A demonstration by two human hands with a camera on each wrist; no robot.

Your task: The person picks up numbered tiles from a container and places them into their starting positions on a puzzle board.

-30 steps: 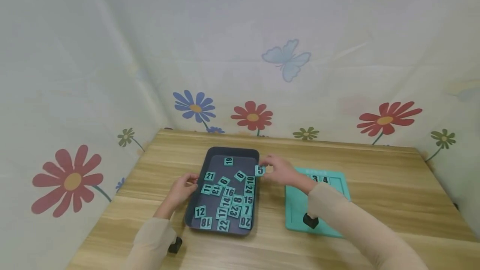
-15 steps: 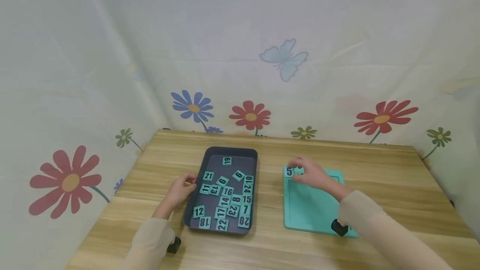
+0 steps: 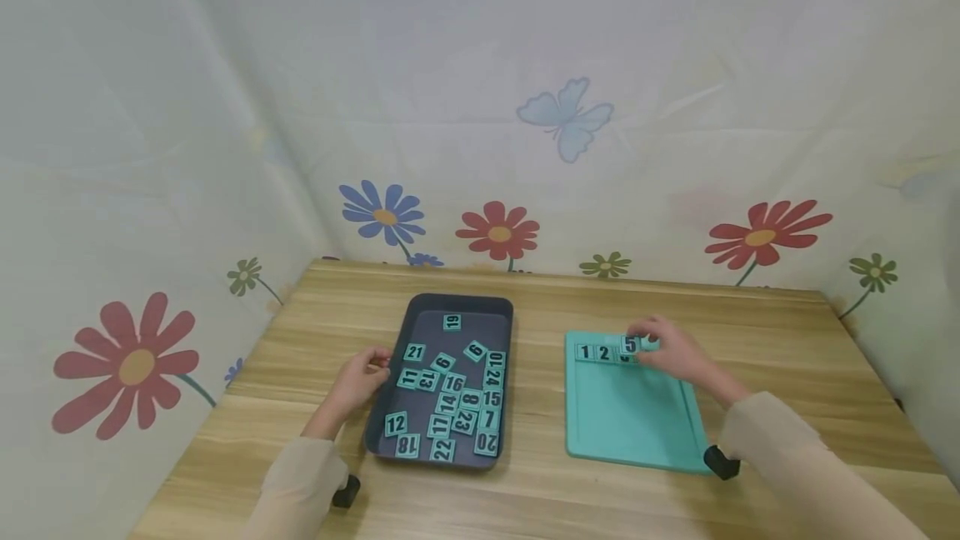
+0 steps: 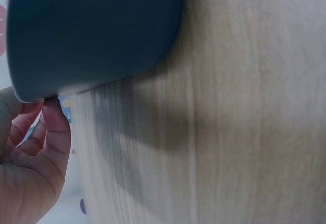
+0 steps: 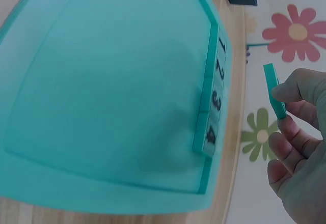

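My right hand (image 3: 673,350) pinches a turquoise number tile (image 3: 630,345) marked 5 between thumb and fingers. It is above the top row of the turquoise board (image 3: 633,415). In the right wrist view the tile (image 5: 275,90) is tilted and apart from the board, where tiles 1, 2, 3 and 4 (image 5: 208,135) lie side by side along one edge. My left hand (image 3: 360,377) grips the left rim of a dark tray (image 3: 442,304); in the left wrist view its fingertips meet at the tray's edge (image 4: 97,40). Many loose number tiles lie scattered in the tray, among them 19 (image 3: 452,322) and 12 (image 3: 396,423).
Both the tray and the board lie on a wood-grain table (image 3: 540,490), with a strip of table between them. Behind it hangs a white curtain (image 3: 450,107) printed with flowers and a butterfly. A dark wrist device (image 3: 722,462) sits by the right sleeve.
My right hand has carried tile 5 from the tray's right rim rightward, over the board's top left corner to above its row of tiles. The left hand has stayed at the tray.
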